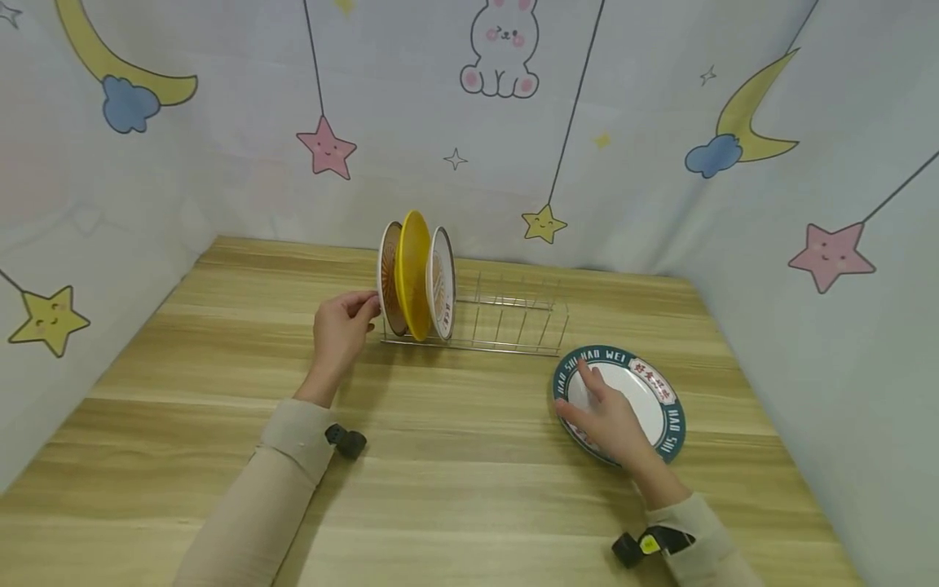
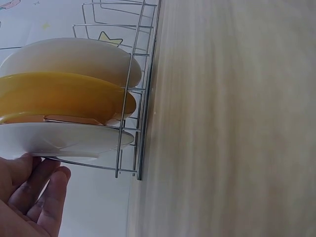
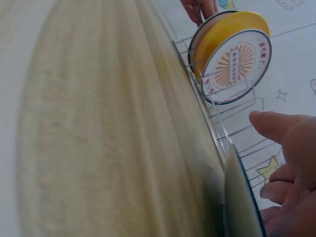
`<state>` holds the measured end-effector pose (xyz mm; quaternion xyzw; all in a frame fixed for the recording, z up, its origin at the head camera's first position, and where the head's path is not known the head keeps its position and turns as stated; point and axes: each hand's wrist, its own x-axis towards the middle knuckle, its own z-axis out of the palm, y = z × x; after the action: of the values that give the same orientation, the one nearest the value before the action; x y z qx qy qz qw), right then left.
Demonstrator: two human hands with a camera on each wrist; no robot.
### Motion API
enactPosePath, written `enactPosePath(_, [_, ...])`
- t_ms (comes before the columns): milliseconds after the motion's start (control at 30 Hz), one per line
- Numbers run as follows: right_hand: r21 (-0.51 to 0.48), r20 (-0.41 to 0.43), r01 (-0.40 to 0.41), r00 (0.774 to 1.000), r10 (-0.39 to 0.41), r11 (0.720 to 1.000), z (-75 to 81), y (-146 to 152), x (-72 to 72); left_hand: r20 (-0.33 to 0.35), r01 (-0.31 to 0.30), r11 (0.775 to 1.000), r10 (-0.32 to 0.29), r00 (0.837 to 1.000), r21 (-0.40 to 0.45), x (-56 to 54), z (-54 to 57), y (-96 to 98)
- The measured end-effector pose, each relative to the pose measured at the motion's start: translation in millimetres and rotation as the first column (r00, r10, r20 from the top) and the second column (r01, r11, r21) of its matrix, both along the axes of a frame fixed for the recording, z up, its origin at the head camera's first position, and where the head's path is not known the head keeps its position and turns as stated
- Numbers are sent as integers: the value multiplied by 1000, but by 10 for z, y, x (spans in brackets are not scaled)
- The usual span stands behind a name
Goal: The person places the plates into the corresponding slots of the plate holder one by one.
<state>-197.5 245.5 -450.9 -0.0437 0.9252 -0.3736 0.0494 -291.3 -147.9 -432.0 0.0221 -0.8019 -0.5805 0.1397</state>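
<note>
A wire dish rack point(image 1: 506, 350) holds several plates on edge at its left end: a white one with a brown-orange pattern point(image 1: 389, 277), a yellow one point(image 1: 413, 277) and a white one with a dark rim point(image 1: 442, 285). At the rack's left end my left hand point(image 1: 341, 330) pinches the end wire, beside the outermost plate point(image 2: 64, 138). A white plate with a green lettered rim point(image 1: 645, 408) lies near the rack's right front corner. Over this plate is my right hand point(image 1: 612, 420), thumb and fingers spread; whether it touches the plate I cannot tell.
The rack stands toward the back of a wood-grain table point(image 1: 455, 489), its right-hand slots point(image 1: 521, 322) holding no plates. Cloth walls point(image 1: 411, 122) with stars, moons and a rabbit enclose the back and both sides.
</note>
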Motion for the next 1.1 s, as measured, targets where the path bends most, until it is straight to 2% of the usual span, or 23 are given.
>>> enactPosePath(233, [59,-66,-90,993,94,994,-163,-29,51,4,4,1000,-4,1000,14,-6,3,11])
enactPosePath(467, [134,-93,-125,986,138,983,-197,-74,71,14,14,1000,-14,1000,15,-3,18,15])
enactPosePath(600, [181,-124,-129,980,152,975,-196,-91,65,15,11,1000,-11,1000,18,0,25,18])
enactPosePath(767, [178,-143,-125,978,152,976,-196,-106,67,13,12,1000,-12,1000,23,7,26,16])
enactPosePath(967, [166,-177,-80,978,110,983,-194,-136,91,24,20,1000,-20,1000,23,14,13,6])
enactPosePath(1100, [215,-214,-49,972,96,975,-159,-158,123,32,17,1000,-17,999,19,14,13,2])
